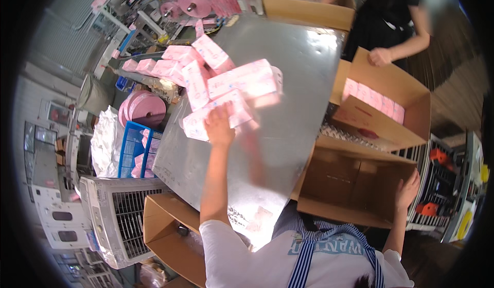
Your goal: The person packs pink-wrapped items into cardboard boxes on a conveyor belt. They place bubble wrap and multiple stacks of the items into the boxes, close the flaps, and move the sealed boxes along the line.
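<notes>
Toward the left of the metal table lies a heap of pink printed soft packs (198, 85). My left hand (219, 126) grips the nearest long pink pack (194, 125), fingers over its top and thumb by its right end. Behind it lies another long pack (242, 81), whose right end is blurred. At the right, my right hand (407, 187) holds the right wall of an open cardboard box (355, 177). Its fingers lie along the edge, with the thumb toward the inside. The box's visible floor is bare brown cardboard.
A co-worker's hand (381, 56) rests on another carton (401, 133) holding pink packs in a row. Beyond stands a further carton (309, 11). Packs line a conveyor (131, 66) at the left, near pink rolls (146, 108), a blue basket (135, 149) and a low carton (172, 247).
</notes>
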`<action>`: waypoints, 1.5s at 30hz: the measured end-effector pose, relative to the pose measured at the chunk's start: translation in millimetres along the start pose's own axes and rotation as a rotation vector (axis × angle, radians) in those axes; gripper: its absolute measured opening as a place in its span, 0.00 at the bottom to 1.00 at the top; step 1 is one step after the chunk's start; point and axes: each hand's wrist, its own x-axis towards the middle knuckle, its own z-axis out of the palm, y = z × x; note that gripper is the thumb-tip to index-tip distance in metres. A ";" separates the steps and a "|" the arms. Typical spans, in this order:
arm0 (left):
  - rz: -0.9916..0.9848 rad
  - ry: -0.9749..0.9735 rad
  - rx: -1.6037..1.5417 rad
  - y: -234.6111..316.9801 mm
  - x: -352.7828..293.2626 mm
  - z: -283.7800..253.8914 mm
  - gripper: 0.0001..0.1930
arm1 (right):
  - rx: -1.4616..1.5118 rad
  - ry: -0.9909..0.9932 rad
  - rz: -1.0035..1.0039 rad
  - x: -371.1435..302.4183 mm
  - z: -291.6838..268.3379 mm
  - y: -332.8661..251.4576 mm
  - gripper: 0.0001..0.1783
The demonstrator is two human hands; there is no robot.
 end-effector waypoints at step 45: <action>-1.217 0.133 -1.641 -154.0 -283.6 1.3 0.34 | 0.450 -0.434 -1.121 111.9 -20.5 -670.4 0.53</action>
